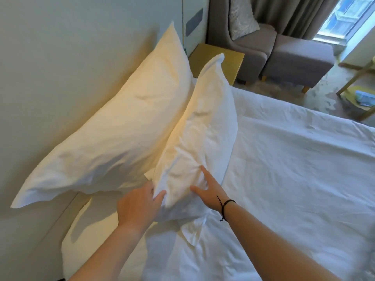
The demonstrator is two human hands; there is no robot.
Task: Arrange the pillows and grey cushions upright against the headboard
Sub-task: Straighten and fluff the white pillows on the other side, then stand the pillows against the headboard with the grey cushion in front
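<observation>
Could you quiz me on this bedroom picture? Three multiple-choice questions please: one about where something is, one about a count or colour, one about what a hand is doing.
1. Where is the back pillow?
A. Flat on the floor
B. Leaning against the headboard
C. On the armchair

2. How many white pillows stand near the headboard?
A. Two
B. Four
C. None

3. What is the left hand doing?
A. Hanging idle off the bed
B. Holding a cup
C. Gripping the near end of the front pillow

Answers:
1 B: its long side rests on the headboard.
2 A: the back pillow and the front pillow are the only two.
3 C: its thumb and fingers close round the pillow's end, while the right hand lies with straight fingers on the pillow's face.
</observation>
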